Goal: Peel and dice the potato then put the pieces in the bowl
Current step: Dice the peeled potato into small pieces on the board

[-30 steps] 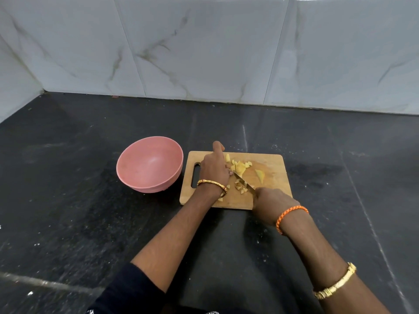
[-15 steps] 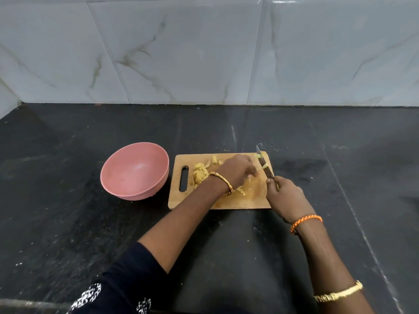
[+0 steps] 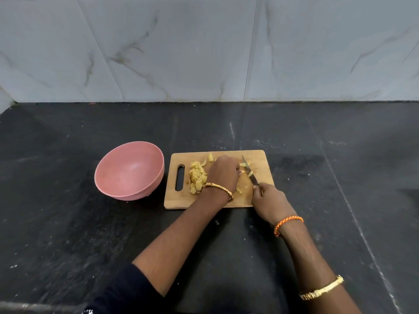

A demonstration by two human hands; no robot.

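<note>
- Gripping the knife point(image 3: 249, 172), the right hand point(image 3: 269, 200) stayed low on the cutting board point(image 3: 217, 201).
- Left hand point(image 3: 223, 174) curled over potato pieces point(image 3: 197, 177).
- Pink bowl point(image 3: 129, 169) sat beside the board.

Bowl point(image 3: 129, 170) sitting on counter point(image 3: 68, 223), just left of cutting board point(image 3: 217, 201). Diced potato pieces point(image 3: 197, 177) lying heaped on board's left part; knife point(image 3: 249, 171) lying angled over right part.

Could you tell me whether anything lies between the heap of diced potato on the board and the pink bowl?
Nothing visible does. The diced potato sits at the cutting board end nearest the pink bowl; only the board's handle slot and bare counter lie between.
</note>
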